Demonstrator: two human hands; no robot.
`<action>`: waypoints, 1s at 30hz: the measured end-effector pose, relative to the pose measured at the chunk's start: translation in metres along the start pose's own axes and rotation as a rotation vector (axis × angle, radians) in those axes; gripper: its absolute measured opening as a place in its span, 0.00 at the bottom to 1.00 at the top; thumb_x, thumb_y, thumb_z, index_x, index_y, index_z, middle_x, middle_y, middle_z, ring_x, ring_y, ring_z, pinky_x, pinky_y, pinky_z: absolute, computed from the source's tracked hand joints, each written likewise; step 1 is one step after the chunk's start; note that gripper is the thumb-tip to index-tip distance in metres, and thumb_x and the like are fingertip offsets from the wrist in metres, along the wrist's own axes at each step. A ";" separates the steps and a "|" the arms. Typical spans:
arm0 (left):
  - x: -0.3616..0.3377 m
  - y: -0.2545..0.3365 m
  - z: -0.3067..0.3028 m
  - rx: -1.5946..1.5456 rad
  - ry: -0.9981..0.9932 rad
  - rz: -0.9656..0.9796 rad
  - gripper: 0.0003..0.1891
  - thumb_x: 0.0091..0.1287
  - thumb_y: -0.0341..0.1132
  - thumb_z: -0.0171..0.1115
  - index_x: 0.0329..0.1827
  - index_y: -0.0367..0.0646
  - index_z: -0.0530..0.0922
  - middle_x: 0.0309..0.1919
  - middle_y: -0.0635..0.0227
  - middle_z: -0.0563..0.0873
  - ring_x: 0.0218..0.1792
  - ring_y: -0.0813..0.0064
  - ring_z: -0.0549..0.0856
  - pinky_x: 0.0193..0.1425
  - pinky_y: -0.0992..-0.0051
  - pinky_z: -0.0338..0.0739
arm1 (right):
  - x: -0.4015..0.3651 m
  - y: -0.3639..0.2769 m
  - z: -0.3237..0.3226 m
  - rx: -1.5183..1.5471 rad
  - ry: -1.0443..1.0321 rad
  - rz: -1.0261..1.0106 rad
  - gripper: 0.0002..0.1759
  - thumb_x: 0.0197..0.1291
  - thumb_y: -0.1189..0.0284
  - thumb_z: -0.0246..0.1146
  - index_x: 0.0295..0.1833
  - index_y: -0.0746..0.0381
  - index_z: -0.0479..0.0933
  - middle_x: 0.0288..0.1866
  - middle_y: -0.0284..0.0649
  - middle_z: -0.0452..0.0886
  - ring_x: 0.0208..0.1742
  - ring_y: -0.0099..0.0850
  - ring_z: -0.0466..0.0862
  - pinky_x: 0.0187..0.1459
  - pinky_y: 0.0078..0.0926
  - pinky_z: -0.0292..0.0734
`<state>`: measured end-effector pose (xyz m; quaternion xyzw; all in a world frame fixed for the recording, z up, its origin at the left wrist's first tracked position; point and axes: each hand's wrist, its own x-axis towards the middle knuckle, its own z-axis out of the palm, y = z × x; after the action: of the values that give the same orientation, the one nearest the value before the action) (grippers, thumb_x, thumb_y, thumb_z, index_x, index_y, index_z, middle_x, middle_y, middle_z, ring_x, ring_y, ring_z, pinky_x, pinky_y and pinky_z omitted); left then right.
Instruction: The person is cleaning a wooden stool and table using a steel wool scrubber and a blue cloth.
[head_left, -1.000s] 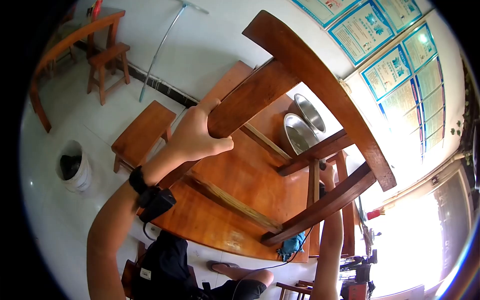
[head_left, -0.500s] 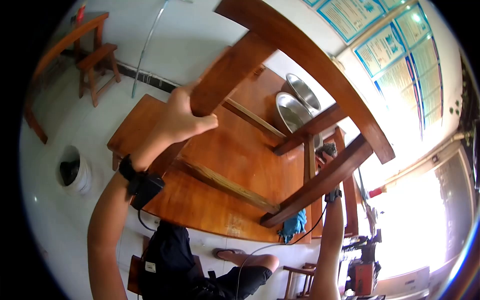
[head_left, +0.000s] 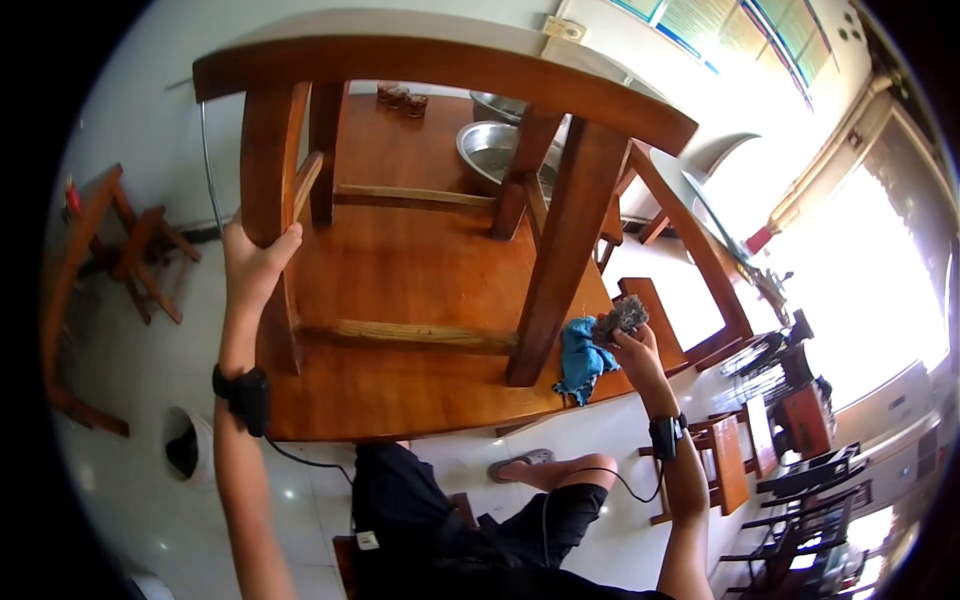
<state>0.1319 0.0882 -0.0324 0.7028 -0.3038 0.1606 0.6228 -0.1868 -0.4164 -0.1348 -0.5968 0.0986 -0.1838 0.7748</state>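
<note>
A brown wooden chair frame (head_left: 445,62) with a curved top rail stands on the wooden table (head_left: 420,270). My left hand (head_left: 258,262) is wrapped round its left post, thumb along the inner side. To the right of the frame, my right hand (head_left: 632,350) holds a grey, curly steel wool scourer (head_left: 627,315) in its fingers. A crumpled blue cloth (head_left: 580,362) lies at the table's right front edge, just left of my right hand. The scourer is apart from the chair frame.
Metal basins (head_left: 485,150) stand at the table's back right, with small brown cups (head_left: 415,105) to their left. A white bucket (head_left: 192,445) is on the floor at left. Wooden stools (head_left: 725,460) stand at right. Cables hang from both wrist devices.
The chair frame has turned, its top rail now nearly level across my view. My right hand with the scourer has come out from behind the frame, beside the blue cloth.
</note>
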 end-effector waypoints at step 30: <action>-0.001 0.009 0.005 -0.025 0.077 0.044 0.14 0.66 0.29 0.73 0.51 0.34 0.83 0.41 0.71 0.88 0.39 0.80 0.85 0.47 0.74 0.80 | -0.014 0.054 0.154 -0.715 0.496 -0.489 0.19 0.58 0.78 0.78 0.50 0.66 0.77 0.42 0.49 0.90 0.44 0.35 0.92 0.48 0.31 0.84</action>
<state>0.1245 0.0830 -0.0275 0.6815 -0.2971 0.1972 0.6391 -0.1337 -0.2620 -0.1458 -0.7690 0.1939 -0.4510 0.4095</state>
